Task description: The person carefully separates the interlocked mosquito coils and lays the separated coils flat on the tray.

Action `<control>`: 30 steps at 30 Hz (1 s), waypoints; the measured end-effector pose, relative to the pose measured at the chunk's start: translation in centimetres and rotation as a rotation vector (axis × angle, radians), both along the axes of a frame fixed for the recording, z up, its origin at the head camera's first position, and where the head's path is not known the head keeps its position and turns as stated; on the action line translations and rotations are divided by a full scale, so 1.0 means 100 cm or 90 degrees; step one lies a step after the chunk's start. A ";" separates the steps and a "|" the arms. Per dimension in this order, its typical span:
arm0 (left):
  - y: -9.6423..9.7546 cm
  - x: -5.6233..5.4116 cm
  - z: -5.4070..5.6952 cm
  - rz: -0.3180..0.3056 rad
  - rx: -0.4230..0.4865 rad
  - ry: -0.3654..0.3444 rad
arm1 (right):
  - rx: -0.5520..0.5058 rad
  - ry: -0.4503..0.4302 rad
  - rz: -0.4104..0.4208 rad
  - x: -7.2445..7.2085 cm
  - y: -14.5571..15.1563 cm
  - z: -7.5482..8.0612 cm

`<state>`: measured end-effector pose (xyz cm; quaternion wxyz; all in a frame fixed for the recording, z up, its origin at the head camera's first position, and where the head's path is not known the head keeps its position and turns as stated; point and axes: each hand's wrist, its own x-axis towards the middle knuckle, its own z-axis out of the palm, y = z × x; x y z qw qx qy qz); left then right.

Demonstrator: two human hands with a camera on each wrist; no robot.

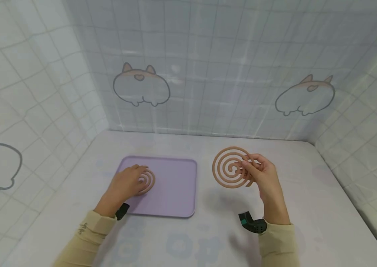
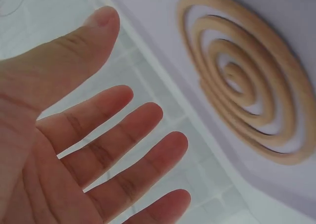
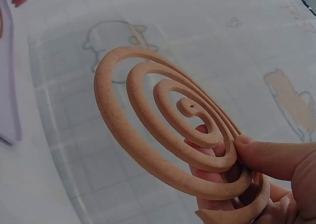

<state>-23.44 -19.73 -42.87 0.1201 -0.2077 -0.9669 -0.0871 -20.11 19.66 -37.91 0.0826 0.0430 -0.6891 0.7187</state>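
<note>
A brown mosquito coil (image 1: 231, 167) is held up over the table, pinched at its outer right rings between the thumb and fingers of my right hand (image 1: 262, 172). In the right wrist view this coil (image 3: 143, 152) is tilted, with the thumb in front and fingers behind. A second mosquito coil (image 1: 151, 181) lies flat on the left part of a purple tray (image 1: 175, 189). Above that coil hovers my left hand (image 1: 125, 185), covering part of it in the head view. The left wrist view shows the left fingers (image 2: 140, 125) spread and apart from the coil (image 2: 291, 85).
The tray sits on a white table (image 1: 208, 230) with faint printed shapes. Tiled-pattern walls (image 1: 191, 74) with cartoon animal drawings enclose the back and both sides. Each wrist wears a dark strap (image 1: 255, 225).
</note>
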 end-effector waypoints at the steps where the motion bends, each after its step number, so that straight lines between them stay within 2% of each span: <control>1: 0.000 0.001 0.002 0.004 0.003 -0.005 | 0.011 -0.008 0.006 -0.002 -0.004 -0.002; 8: 0.004 0.005 0.005 0.032 0.022 -0.049 | 0.049 -0.072 0.061 -0.017 -0.046 -0.022; 14: 0.010 0.000 0.000 0.022 0.058 -0.042 | 0.064 -0.098 0.093 -0.025 -0.083 -0.044; 20: 0.014 -0.002 -0.006 0.040 0.083 -0.057 | 0.088 -0.115 0.105 -0.031 -0.113 -0.062; 26: 0.020 -0.003 -0.010 0.009 0.092 -0.028 | 0.136 -0.137 0.090 -0.039 -0.135 -0.071; 30: 0.025 -0.003 -0.013 -0.018 0.100 -0.055 | 0.175 -0.132 0.088 -0.044 -0.145 -0.073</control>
